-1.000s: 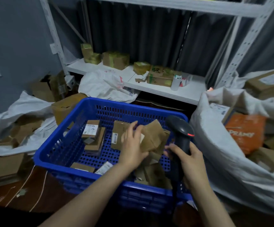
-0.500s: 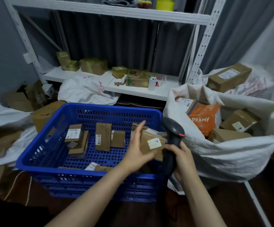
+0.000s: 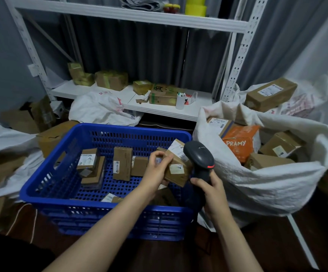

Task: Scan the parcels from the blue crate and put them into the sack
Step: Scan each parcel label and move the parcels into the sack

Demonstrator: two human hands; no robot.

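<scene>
Since half a second ago the left hand (image 3: 157,169) has closed from a flat, spread reach into a grip on the parcel (image 3: 175,168) and raised it off the blue crate (image 3: 47,179) floor, its labelled face tilted up. Fingers wrap the parcel's left end; its long axis runs from about 11 to 5 o'clock. Just beside it at 3 o'clock, the right hand (image 3: 211,188) is clenched around the scanner (image 3: 199,157) handle, head nearly touching the parcel. At 3 o'clock from both lies the sack (image 3: 277,185), its mouth open. The left hand is nearer the parcel, so the scan probably comes next.
</scene>
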